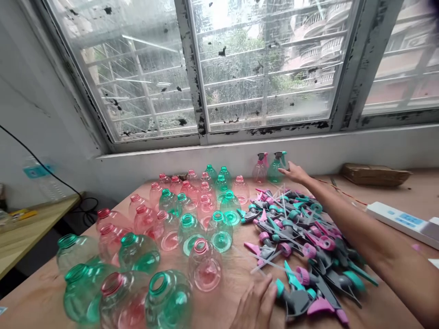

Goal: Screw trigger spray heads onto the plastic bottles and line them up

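Observation:
My right hand [294,173] reaches to the back of the table, beside a green spray bottle [275,171] with a grey and green spray head. Its thumb is at the bottle's right side, with a finger apart from it; I cannot tell whether they touch. A pink spray bottle [260,170] with its head on stands just left of it. At the front edge, my left hand [254,305] lies with fingers stretched out on the table. Right of that hand spreads a pile of spray heads [298,228], grey with pink or green parts and thin tubes.
Several pink bottles [205,269] and green bottles [169,301], without heads, cover the table's left side. A brown package [375,175] and a white power strip [401,219] lie to the right. Behind runs a window sill [219,160]; a wooden side table [37,224] stands left.

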Demonstrator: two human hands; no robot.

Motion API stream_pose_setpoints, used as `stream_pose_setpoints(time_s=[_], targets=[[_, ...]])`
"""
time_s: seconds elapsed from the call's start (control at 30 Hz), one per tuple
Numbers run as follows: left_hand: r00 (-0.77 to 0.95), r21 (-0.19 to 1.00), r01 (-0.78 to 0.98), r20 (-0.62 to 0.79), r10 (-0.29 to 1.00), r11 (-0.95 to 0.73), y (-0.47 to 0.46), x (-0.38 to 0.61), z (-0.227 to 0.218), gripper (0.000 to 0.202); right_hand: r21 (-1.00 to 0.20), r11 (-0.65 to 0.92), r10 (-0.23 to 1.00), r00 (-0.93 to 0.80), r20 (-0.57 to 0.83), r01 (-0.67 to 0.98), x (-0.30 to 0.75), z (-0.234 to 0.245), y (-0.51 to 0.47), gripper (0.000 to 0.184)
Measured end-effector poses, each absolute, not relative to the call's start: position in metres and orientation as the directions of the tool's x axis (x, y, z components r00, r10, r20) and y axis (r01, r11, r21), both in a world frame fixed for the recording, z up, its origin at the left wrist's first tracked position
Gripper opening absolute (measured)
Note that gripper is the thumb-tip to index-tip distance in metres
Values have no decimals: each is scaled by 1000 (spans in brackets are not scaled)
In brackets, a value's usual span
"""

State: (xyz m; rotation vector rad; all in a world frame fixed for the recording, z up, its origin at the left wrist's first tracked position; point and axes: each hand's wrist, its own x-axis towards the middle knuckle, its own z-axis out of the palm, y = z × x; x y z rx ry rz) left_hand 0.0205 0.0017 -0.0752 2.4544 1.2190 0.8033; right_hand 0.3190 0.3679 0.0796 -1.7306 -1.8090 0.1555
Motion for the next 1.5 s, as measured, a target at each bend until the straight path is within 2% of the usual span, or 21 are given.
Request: stream_pose_setpoints(time_s=[0.07,0.13,0.17,0.3,0.33,0.43,0.5,0.57,0.6,0.7,0.77,0.83,0.93,1.07,1.13,1.2,1.27,1.33,1.4,1.5], targets=[[541,498,613,302,785,-613,5,16,-69,83,-502,123,928,80,364,856,332,83,351,35],[573,534,580,270,774,-615,4,13,-53,112,-513,124,917,100,387,850,353,95,329,39],[581,537,579,257,773,-614,2,13,-43,115,-517,129,910,106,401,846,365,103,315,44],[571,560,557,278,772,-614,-13,18,-3,94,-517,210,866,88,492,830,403,134,231,90],[503,566,574,326,801,-591,-18,19,4,82,-509,249,846,71,529,824,406,137,203,90],[248,522,650,541,803,-552,-25,21,22,56,-472,380,770,11,638,795,392,126,114,72],[124,418,736,691,712,-533,-24,19,37,50,-441,464,747,-72,661,768,370,103,62,59],[35,316,819,806,591,-479,-18,15,54,47,-380,588,722,-251,645,714,344,73,26,45],[1,285,862,825,565,-418,-14,14,61,48,-354,612,729,-330,600,707,331,57,14,44],[-70,288,924,773,630,-250,-1,15,69,57,-258,615,745,-442,500,745,300,19,3,39],[-39,258,934,760,648,-247,3,16,63,60,-219,597,762,-462,453,772,287,3,4,45],[-11,243,924,789,614,-296,3,17,53,62,-187,597,768,-488,415,780,282,-7,7,49],[-57,313,881,814,578,-355,0,15,39,63,-155,586,777,-497,387,795,284,-18,9,55],[-89,465,776,750,656,-426,-1,15,28,69,-242,581,797,-482,365,777,290,-29,12,64],[-113,625,654,638,762,-427,-1,16,24,73,-313,582,801,-461,382,751,294,-33,14,68],[-106,820,456,437,893,-347,0,18,22,76,-389,592,797,-441,412,706,299,-37,16,71],[-13,918,314,259,966,-242,1,19,18,83,-462,586,803,-401,442,665,305,-39,18,72],[106,925,310,196,975,-219,3,19,13,93,-517,579,809,-363,463,630,309,-39,19,68],[160,899,362,198,967,-245,5,19,6,101,-581,574,813,-316,489,577,310,-38,19,56],[62,854,448,267,962,-266,6,16,-1,90,-675,561,813,-166,558,479,309,-36,15,44]])
